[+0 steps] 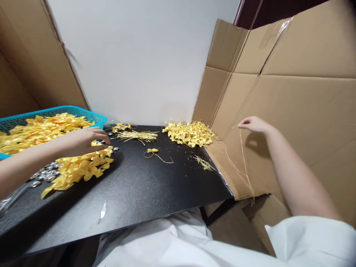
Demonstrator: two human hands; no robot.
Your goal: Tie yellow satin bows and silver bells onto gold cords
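My left hand [85, 142] is over a pile of loose yellow ribbon bows [86, 165] on the left of the black table. Its thumb and fingers are bent around a yellow bow, their tips almost meeting. Out past the table's right edge, my right hand [254, 124] pinches a thin gold cord [243, 152] that hangs in long strands before the cardboard. On the table between my hands lies a single bow [152, 150] with a looped cord attached. Small silvery pieces [46, 172] are scattered beside the left pile, partly hidden by my arm.
A blue plastic basket [75, 108] full of yellow bows stands at the back left. Gold cords [139, 135] lie at the back, left of a heap of corded bows [190, 133]. Short cord pieces [204, 163] rest near the right edge. Cardboard walls [306, 107] flank the table.
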